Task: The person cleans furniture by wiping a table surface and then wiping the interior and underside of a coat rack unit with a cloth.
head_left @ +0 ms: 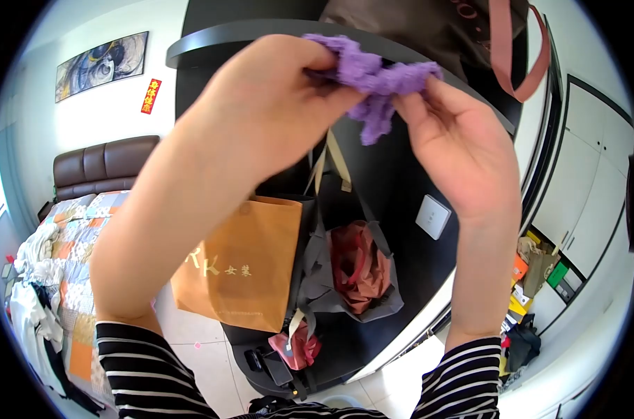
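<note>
A purple fluffy cloth (383, 78), bunched and twisted, is stretched between my two hands in front of a black shelf unit. My left hand (282, 98) pinches its left end between thumb and fingers. At the other end, my right hand (460, 140) grips it with the fingertips. A short piece of the cloth hangs down in the middle. Just below my hands, an orange-brown paper bag (261, 244) and a grey bag (313, 262) with reddish contents (362, 269) hang or stand against the black unit.
A dark bag (408, 35) with a pink strap (500, 49) rests on the rounded black shelf (212, 40). A white wall switch (433, 216) is at right. Small items (299, 346) lie low on the unit. A bed (76, 237) stands left, a white wardrobe (582, 167) right.
</note>
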A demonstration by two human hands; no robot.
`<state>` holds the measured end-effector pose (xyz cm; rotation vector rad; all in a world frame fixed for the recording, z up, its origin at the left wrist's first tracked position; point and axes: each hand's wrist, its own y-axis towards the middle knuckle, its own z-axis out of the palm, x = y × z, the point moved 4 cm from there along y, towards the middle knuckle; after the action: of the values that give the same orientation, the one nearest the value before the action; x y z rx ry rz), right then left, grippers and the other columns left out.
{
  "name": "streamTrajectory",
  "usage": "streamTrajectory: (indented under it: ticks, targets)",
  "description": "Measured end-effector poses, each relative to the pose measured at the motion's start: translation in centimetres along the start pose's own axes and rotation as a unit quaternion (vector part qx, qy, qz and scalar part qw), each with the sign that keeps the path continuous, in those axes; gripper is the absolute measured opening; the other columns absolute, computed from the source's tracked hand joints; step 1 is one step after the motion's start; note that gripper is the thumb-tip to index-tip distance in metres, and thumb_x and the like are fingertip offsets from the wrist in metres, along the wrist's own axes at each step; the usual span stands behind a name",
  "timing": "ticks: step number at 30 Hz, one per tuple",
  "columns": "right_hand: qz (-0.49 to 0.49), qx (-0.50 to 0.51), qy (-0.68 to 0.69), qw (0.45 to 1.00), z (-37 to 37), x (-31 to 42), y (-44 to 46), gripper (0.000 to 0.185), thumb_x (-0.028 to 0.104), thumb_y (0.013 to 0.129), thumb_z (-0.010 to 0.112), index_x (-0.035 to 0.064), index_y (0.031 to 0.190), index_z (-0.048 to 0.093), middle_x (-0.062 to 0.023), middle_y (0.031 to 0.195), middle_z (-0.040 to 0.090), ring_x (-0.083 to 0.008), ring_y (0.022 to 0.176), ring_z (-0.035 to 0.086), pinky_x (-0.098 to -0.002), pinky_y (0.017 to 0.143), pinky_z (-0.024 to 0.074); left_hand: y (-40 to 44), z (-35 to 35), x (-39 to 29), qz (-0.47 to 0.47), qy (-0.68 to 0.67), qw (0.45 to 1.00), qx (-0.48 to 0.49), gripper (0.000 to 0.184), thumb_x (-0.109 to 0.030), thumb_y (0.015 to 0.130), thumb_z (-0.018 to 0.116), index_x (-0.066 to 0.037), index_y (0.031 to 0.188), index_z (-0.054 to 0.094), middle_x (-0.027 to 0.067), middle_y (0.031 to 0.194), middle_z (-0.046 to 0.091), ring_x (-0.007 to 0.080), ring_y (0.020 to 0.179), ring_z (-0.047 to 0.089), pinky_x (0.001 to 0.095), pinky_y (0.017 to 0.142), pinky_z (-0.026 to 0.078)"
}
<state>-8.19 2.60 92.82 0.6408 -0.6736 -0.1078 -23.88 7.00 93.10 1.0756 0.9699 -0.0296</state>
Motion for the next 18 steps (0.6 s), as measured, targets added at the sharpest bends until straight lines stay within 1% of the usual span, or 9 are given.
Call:
streamTrajectory:
  ticks: [1, 2, 3, 4, 7, 9, 11, 13, 18]
  targets:
    - [0.013, 0.005, 0.012, 1.000, 0.6, -1.6, 0.8, 0.011, -0.003, 0.094, 0.044, -0.0096, 0.101, 0.050, -0.0166, 0.106, 0.055, -0.0238, 0.101, 0.057, -0.0311, 0.095, 0.0501, -0.5, -1.6, -1.0, 0.023, 0.060, 0.998, 0.001, 0.020, 0.001, 0.093, 0.036, 0.011, 0.108, 0.046, 0.0214, 0.114, 0.052, 0.0313, 0.112, 0.051, 0.0429, 0.105, 0.041]
    - [0.009, 0.039, 0.015, 0.999, 1.0, -2.7, 1.5, 0.021, 0.000, 0.096, 0.042, -0.0145, 0.110, 0.048, -0.0191, 0.114, 0.053, -0.0257, 0.110, 0.053, -0.0313, 0.102, 0.0454, -0.8, -3.2, -1.6, 0.008, 0.010, 0.999, -0.033, 0.020, 0.001, 0.093, 0.036, 0.010, 0.108, 0.046, 0.0215, 0.114, 0.052, 0.0315, 0.112, 0.051, 0.0432, 0.106, 0.041]
    - [-0.025, 0.025, 0.001, 0.999, 2.3, -4.2, 1.7, 0.019, -0.001, 0.095, 0.042, -0.0143, 0.108, 0.049, -0.0191, 0.112, 0.054, -0.0259, 0.108, 0.055, -0.0322, 0.100, 0.0467, -1.5, -4.3, -2.1, -0.030, -0.212, 0.969, -0.122, 0.021, 0.000, 0.093, 0.037, 0.010, 0.109, 0.047, 0.0217, 0.114, 0.053, 0.0315, 0.111, 0.052, 0.0433, 0.105, 0.042]
    - [0.006, 0.059, 0.025, 0.998, 2.7, -5.5, 2.4, 0.019, -0.002, 0.095, 0.042, -0.0141, 0.107, 0.049, -0.0191, 0.111, 0.055, -0.0258, 0.107, 0.056, -0.0323, 0.100, 0.0473, -2.0, -5.8, -2.9, -0.029, -0.189, 0.971, -0.143, 0.023, -0.002, 0.094, 0.037, 0.011, 0.109, 0.048, 0.0219, 0.113, 0.054, 0.0314, 0.110, 0.054, 0.0425, 0.104, 0.043]
    - [-0.021, 0.051, 0.006, 0.998, 4.9, -9.9, 4.1, 0.016, -0.002, 0.095, 0.042, -0.0140, 0.103, 0.049, -0.0197, 0.109, 0.055, -0.0253, 0.103, 0.057, -0.0324, 0.097, 0.0493, -2.8, -11.2, -4.8, -0.061, -0.255, 0.965, -0.013, 0.024, -0.003, 0.095, 0.037, 0.012, 0.108, 0.050, 0.0221, 0.113, 0.055, 0.0310, 0.108, 0.055, 0.0396, 0.101, 0.047]
    - [0.026, 0.045, 0.031, 0.998, 5.7, -12.5, 6.3, 0.007, -0.011, 0.086, 0.046, -0.0076, 0.091, 0.050, -0.0139, 0.100, 0.055, -0.0209, 0.095, 0.057, -0.0291, 0.093, 0.0500, -3.3, -13.7, -5.8, -0.028, -0.195, 0.973, -0.119, 0.024, -0.004, 0.095, 0.036, 0.012, 0.107, 0.050, 0.0213, 0.110, 0.056, 0.0286, 0.106, 0.057, 0.0348, 0.096, 0.052]
    - [0.061, 0.023, 0.093, 0.993, 6.8, -15.2, 8.2, 0.009, -0.014, 0.083, 0.045, -0.0100, 0.090, 0.047, -0.0171, 0.105, 0.049, -0.0235, 0.096, 0.055, -0.0302, 0.093, 0.0502, -3.2, -17.4, -6.6, -0.005, -0.166, 0.971, -0.172, 0.024, -0.005, 0.096, 0.036, 0.012, 0.107, 0.050, 0.0207, 0.107, 0.056, 0.0273, 0.104, 0.058, 0.0332, 0.094, 0.053]
    - [0.077, -0.016, 0.146, 0.986, 7.4, -17.4, 10.0, 0.013, -0.008, 0.092, 0.042, -0.0143, 0.102, 0.046, -0.0207, 0.110, 0.050, -0.0270, 0.102, 0.055, -0.0336, 0.098, 0.0490, -3.1, -19.4, -7.3, 0.014, -0.143, 0.967, -0.211, 0.021, -0.005, 0.095, 0.038, 0.009, 0.104, 0.051, 0.0173, 0.106, 0.055, 0.0240, 0.102, 0.057, 0.0319, 0.092, 0.053]
    - [0.102, -0.018, 0.180, 0.978, 6.1, -17.9, 10.6, 0.013, -0.008, 0.091, 0.044, -0.0135, 0.103, 0.046, -0.0204, 0.110, 0.051, -0.0264, 0.103, 0.055, -0.0340, 0.098, 0.0492, -2.8, -19.6, -6.6, 0.051, -0.065, 0.967, -0.242, 0.014, -0.003, 0.092, 0.043, 0.005, 0.096, 0.054, 0.0125, 0.097, 0.056, 0.0200, 0.092, 0.058, 0.0291, 0.084, 0.054]
